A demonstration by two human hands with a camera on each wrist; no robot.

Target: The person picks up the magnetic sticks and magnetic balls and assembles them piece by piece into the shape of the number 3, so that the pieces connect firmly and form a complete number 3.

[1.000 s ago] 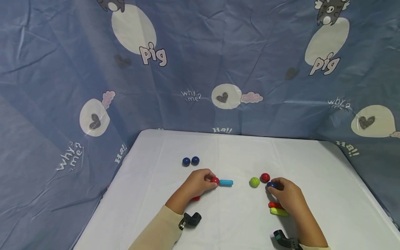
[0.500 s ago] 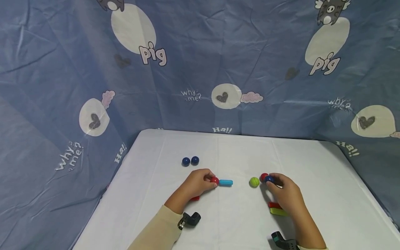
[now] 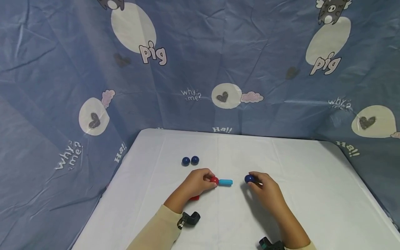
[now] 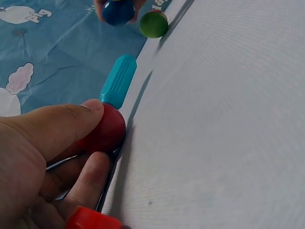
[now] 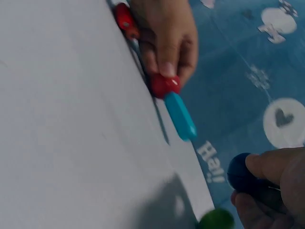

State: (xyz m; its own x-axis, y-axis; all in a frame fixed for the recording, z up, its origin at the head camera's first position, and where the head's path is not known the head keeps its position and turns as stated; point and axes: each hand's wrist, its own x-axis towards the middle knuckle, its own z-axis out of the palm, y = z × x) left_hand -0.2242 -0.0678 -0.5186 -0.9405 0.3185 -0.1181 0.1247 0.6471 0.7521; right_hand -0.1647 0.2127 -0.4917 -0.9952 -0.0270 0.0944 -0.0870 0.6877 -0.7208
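- Gripping the red ball (image 4: pixel 110 129) between thumb and fingers of the left hand (image 3: pixel 197 180), with the light-blue stick (image 3: pixel 225 182) seemingly joined to it on the side towards the right hand (image 3: pixel 268 191).
- Pinching a dark blue ball (image 3: pixel 249 178) in the right hand, apart from the stick's free end.
- Likely to twist the stick loose if pushed off-axis, or to lose the dark blue ball from so shallow a pinch.
- Liable to knock the green ball (image 4: pixel 154 25) near the right hand by sweeping low, or nudge the red piece (image 3: pixel 194 198) beside the left hand.
- Seeing no container in any view; only two farther balls (image 3: pixel 195 160), loose on the white tabletop (image 3: pixel 218 222).
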